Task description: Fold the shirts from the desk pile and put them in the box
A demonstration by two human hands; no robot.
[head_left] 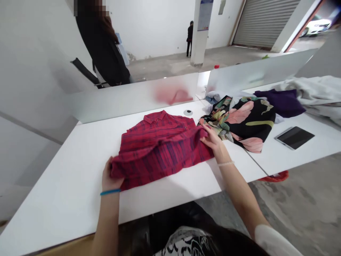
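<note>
A red plaid shirt (162, 151) with dark blue stripes lies on the white table (69, 174), its collar toward the far side. One long side of it is lifted and folded over toward the collar. My left hand (112, 176), with a blue band at the wrist, is closed on the near left corner; the cloth hides some of its fingers. At the right end of the same fold, my right hand (211, 140) pinches the cloth between thumb and fingers. A black floral cloth (242, 121) lies just beyond my right hand.
A frosted divider (138, 94) runs along the table's back edge. To the right are a tablet (295, 137), purple cloth (282, 101) and white cloth (322, 90). A round cable hole (188, 112) is behind the shirt. A person (102, 46) stands beyond the divider.
</note>
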